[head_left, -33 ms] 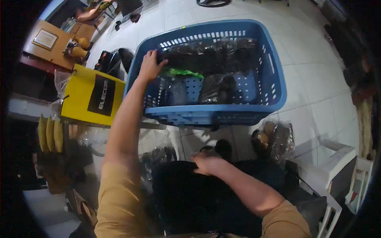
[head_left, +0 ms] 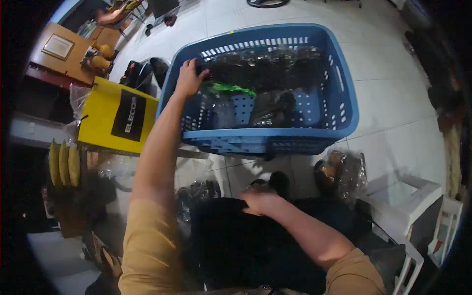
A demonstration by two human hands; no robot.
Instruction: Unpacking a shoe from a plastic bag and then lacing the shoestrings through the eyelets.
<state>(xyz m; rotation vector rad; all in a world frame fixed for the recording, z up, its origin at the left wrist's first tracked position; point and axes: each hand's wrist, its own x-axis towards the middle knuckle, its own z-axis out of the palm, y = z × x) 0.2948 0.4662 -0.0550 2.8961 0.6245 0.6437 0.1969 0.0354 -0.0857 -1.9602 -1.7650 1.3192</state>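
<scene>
A large blue plastic laundry basket [head_left: 265, 134] with slotted walls stands in front of me. My left hand [head_left: 191, 78] reaches in at its left side, fingers apart and thumb stretched to the right, beside dark bundles in clear plastic [head_left: 265, 69] along the far wall. Another dark plastic-wrapped bundle [head_left: 272, 109] lies nearer in the basket. Next to my left hand is a bright green strip [head_left: 231, 89]. My right hand [head_left: 259, 200], blurred, is low over the black cloth [head_left: 236, 246] on my lap; its fingers cannot be made out.
To the left stands a yellow box [head_left: 105, 115] with a black label, above several yellow elongated things [head_left: 64, 164]. Clear-wrapped items [head_left: 351, 172] lie on the tiled floor right of my knees. A white plastic chair [head_left: 403, 211] is at the right. Far left, another person's arm [head_left: 110, 17] shows.
Everything in view sits slightly farther to the right in the picture. My hands keep nearly the same places; the right one is more blurred.
</scene>
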